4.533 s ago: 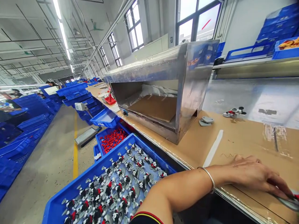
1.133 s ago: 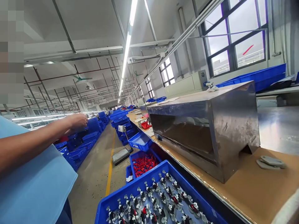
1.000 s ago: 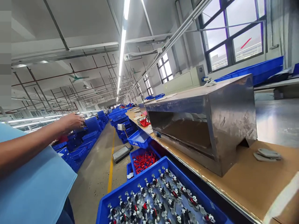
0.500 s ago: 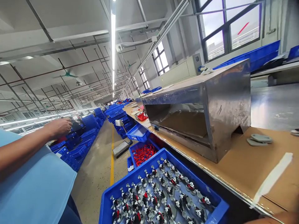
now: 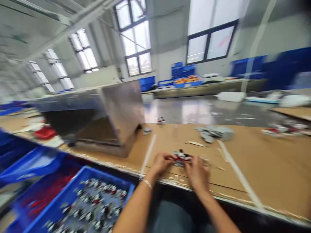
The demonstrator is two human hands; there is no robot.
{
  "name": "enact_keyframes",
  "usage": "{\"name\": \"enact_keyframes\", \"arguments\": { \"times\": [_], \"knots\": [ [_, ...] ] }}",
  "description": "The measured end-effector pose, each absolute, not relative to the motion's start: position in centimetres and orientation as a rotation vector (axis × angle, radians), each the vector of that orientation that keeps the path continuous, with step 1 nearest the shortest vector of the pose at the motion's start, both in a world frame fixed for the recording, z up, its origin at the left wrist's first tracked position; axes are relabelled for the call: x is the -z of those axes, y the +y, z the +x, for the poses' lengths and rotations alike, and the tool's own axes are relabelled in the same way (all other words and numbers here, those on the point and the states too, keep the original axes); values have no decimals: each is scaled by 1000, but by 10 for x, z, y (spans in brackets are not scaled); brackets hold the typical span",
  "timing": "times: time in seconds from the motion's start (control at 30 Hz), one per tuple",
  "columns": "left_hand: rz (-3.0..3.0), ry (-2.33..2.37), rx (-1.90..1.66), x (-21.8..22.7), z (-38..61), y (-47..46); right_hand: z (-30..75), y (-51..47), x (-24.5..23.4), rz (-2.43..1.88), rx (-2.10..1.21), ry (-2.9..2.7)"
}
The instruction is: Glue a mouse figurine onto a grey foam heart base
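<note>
Blue tray (image 5: 73, 194) at lower left, nearest the body, below the tabletop edge: loaded with many small black, white and red figures (image 5: 97, 207). Frame is motion-blurred, so no count and no way to tell finished pieces from unfinished ones.

Both forearms reach forward over the near edge of the tabletop (image 5: 267, 174), which is covered in brown cardboard. Left hand (image 5: 161, 163), bracelet (image 5: 147, 183) at the wrist, and right hand (image 5: 198, 171) meet just past the edge. Between them sits one small figure (image 5: 181, 156), black with red and white, resting on or just above the cardboard. Fingers of both hands are curled in close around it, left from its left side, right from its right and near side. They appear to be pinching it, though blur hides exactly which fingertips make contact.

Progress, as a judgement: one piece is in hand and being worked on; many more lie in the tray, and nothing here shows how many are complete.

Further out on the cardboard: a heap of flat grey discs (image 5: 213, 133) beyond and right of the hands, well apart from them; a single grey disc (image 5: 146, 130) and another small figure (image 5: 160, 121) near the corner of the metal box (image 5: 102, 110), which stands to the left with its open side facing the near edge. More figures (image 5: 282, 127) lie far right, blurred. Blue crates (image 5: 181, 69) stand under the windows at the back.
</note>
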State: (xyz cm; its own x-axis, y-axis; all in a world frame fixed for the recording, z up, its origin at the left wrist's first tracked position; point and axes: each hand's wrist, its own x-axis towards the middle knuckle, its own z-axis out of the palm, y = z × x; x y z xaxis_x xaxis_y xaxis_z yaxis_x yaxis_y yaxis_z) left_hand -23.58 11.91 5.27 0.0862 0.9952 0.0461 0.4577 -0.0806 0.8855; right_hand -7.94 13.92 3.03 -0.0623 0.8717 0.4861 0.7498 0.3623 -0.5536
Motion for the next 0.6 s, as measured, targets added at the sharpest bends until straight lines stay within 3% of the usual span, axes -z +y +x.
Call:
{"name": "enact_keyframes", "arguments": {
  "times": [0.6],
  "knots": [
    [1822,1577,-999,-27,-242,140,-58,142,-26,-1449,-332,-1735]
  ]
}}
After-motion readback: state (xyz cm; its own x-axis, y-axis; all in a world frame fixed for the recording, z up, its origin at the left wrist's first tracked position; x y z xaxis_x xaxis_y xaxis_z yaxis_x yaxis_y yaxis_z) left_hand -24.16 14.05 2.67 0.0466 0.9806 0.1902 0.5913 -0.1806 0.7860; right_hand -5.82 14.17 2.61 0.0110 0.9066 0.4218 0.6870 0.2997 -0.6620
